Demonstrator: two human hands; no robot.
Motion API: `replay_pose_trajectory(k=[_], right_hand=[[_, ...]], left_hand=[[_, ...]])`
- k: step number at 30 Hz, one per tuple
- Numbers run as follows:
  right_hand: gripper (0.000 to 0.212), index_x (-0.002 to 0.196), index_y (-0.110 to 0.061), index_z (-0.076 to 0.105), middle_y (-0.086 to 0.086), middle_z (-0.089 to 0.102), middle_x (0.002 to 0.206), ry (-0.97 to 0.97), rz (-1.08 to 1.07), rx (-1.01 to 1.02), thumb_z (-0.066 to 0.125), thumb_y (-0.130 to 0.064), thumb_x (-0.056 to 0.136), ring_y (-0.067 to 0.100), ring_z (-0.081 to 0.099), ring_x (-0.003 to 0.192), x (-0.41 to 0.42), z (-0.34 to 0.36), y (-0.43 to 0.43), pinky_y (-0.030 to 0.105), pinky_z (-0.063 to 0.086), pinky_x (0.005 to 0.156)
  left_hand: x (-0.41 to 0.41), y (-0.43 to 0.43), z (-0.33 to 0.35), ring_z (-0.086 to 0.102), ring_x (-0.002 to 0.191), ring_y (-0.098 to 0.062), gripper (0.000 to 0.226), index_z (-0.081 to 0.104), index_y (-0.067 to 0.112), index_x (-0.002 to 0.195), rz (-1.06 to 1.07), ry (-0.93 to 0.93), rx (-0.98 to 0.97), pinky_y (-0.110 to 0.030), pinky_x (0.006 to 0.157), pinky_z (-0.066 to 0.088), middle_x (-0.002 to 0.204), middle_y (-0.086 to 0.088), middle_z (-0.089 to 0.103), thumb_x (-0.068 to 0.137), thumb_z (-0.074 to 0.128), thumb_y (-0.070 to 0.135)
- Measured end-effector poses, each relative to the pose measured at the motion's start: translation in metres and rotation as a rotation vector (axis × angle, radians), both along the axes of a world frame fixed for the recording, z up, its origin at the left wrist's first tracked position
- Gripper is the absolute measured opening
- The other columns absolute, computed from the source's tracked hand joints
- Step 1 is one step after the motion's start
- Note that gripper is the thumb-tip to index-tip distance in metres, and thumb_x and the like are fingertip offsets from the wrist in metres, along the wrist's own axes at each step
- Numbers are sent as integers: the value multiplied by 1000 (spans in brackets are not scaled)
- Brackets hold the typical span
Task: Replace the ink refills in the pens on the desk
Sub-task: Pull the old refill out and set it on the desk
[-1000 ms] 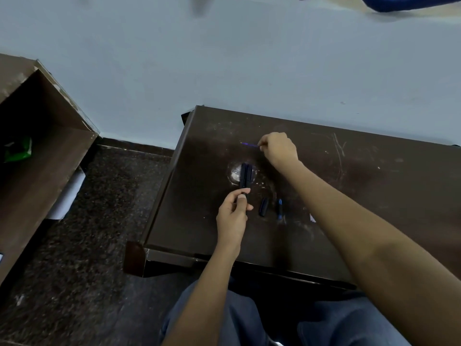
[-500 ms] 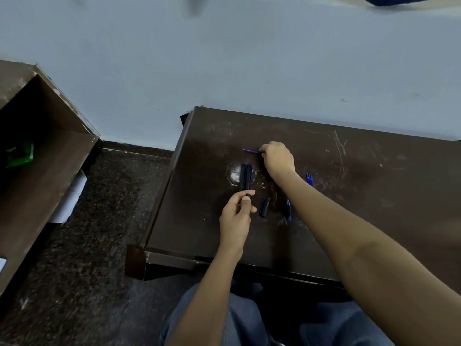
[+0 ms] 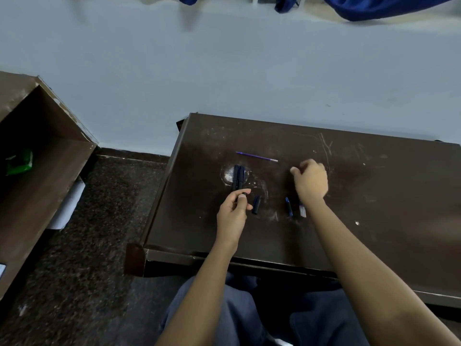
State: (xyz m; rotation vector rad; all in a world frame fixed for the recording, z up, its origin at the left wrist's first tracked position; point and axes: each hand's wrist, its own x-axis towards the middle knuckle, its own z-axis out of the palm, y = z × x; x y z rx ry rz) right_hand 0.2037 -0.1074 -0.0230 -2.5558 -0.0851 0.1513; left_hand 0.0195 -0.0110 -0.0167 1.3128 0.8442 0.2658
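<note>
On the dark brown desk [image 3: 374,196] a thin blue ink refill [image 3: 257,156] lies alone toward the far side. Two dark pen barrels [image 3: 238,177] lie side by side; my left hand [image 3: 233,213] pinches the near end of one of them. A dark cap [image 3: 256,204] rests just right of that hand. A short blue pen piece [image 3: 288,206] and a pale clear piece [image 3: 302,211] lie beside my right wrist. My right hand [image 3: 311,182] hovers loosely curled right of the refill, and nothing shows in it.
The desk's left edge [image 3: 162,193] drops to a dark speckled floor [image 3: 87,245]. A brown cabinet [image 3: 37,158] stands open at the left with a green packet [image 3: 20,162] inside. A pale wall runs behind the desk. My knees are under the near edge.
My right hand has let go of the blue refill, which now lies on the desk, and has moved right and nearer. My left hand stays on the pen barrel.
</note>
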Motion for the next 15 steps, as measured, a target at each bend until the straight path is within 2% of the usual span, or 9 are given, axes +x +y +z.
replay_pose_trajectory(k=[3, 5, 9, 12, 15], right_hand=[[36, 102, -8, 64, 17, 61, 113, 171, -89, -35, 67, -39, 84, 39, 60, 101, 0, 3, -24, 48, 52, 85], [32, 97, -9, 65, 16, 64, 109, 176, -94, -28, 68, -38, 84, 38, 62, 99, -4, 5, -32, 46, 54, 83], [20, 76, -15, 64, 15, 69, 100, 206, 41, -84, 74, -32, 79, 37, 66, 93, -21, 8, -32, 42, 55, 79], [25, 92, -8, 69, 15, 68, 102, 237, 138, -181, 75, -29, 80, 37, 66, 95, -36, 5, -29, 43, 56, 80], [31, 105, -4, 63, 16, 65, 107, 232, 179, -254, 72, -24, 83, 37, 64, 98, -42, 4, -27, 45, 56, 81]], left_hand=[[1, -3, 5, 43, 52, -1, 23, 66, 29, 109, -4, 19, 2, -17, 49, 37, 65, 14, 60, 98, 46, 27], [2, -5, 7, 44, 53, -1, 23, 66, 28, 110, -10, 30, 1, -18, 52, 37, 68, 13, 60, 98, 46, 26], [3, -8, 12, 43, 53, -2, 23, 66, 25, 108, -6, 34, -8, -16, 50, 36, 70, 11, 59, 98, 46, 25], [2, -9, 14, 43, 52, -2, 22, 66, 24, 106, -5, 32, -3, -15, 48, 36, 69, 10, 59, 98, 46, 24], [2, -9, 16, 42, 50, -2, 22, 66, 23, 105, -1, 31, -1, -14, 47, 36, 69, 10, 59, 98, 45, 24]])
